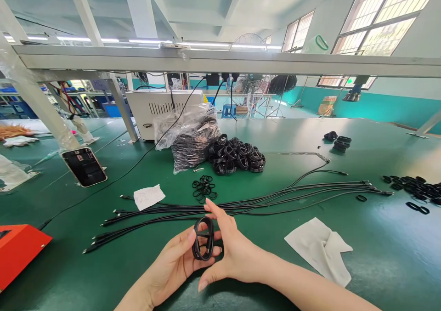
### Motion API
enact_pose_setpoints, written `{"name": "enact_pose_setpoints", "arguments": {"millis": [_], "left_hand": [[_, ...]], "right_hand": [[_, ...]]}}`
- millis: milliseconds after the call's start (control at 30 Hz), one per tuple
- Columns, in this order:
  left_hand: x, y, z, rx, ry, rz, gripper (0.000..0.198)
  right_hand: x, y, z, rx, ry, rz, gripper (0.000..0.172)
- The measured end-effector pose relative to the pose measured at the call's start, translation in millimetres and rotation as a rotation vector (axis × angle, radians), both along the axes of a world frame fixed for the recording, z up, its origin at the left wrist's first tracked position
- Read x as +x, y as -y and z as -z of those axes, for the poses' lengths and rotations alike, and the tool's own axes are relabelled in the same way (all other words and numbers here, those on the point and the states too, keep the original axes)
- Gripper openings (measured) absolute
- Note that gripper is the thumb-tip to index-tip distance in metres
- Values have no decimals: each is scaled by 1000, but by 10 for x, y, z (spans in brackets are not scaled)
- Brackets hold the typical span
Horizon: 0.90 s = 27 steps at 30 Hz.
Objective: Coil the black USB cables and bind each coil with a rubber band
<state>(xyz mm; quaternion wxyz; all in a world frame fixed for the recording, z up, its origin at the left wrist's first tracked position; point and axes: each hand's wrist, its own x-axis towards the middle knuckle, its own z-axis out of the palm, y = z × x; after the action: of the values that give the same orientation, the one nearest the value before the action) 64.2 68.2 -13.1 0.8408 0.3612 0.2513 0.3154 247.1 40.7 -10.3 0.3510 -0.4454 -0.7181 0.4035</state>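
My left hand (179, 253) grips a coiled black cable (203, 238) between thumb and fingers, the loop facing up toward me. Close on its right is my right hand (231, 246), thumb and fingers spread apart around the coil's side; its fingers partly hide behind the coil. Just beyond the hands, several long black cables (275, 200) lie stretched across the green table (262, 260). A small heap of black rubber bands (204, 188) sits behind them. Farther back is a pile of coiled black cables (237, 155).
A plastic bag (189, 141) stands by a white machine (148, 104). On the left are a phone (84, 166), a paper slip (149, 196) and a red device (20, 251). A pale cloth (320, 249) and scattered black rings (416, 187) lie to the right.
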Motion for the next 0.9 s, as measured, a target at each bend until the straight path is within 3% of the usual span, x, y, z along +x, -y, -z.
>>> {"name": "enact_pose_setpoints", "arguments": {"millis": [133, 300, 367, 500, 600, 667, 767, 900], "left_hand": [[22, 3, 55, -32, -10, 7, 33], [29, -60, 110, -76, -126, -38, 53], [7, -99, 134, -81, -156, -103, 47], [-30, -156, 200, -114, -186, -189, 40], [-32, -177, 231, -135, -186, -206, 37], [-28, -183, 229, -134, -183, -210, 35], [-28, -181, 198, -122, -190, -224, 34], [-40, -175, 157, -89, -213, -251, 33]], "right_hand": [[-12, -18, -7, -49, -30, 118, 96], [331, -401, -122, 49, 203, 382, 69], [542, -704, -216, 102, 434, 544, 66], [842, -1447, -470, 177, 553, 732, 77], [936, -1911, -640, 239, 610, 777, 77], [968, -2056, -703, 248, 648, 756, 78], [1010, -1900, -705, 249, 694, 673, 72], [1130, -996, -514, 224, 750, 450, 60]]}}
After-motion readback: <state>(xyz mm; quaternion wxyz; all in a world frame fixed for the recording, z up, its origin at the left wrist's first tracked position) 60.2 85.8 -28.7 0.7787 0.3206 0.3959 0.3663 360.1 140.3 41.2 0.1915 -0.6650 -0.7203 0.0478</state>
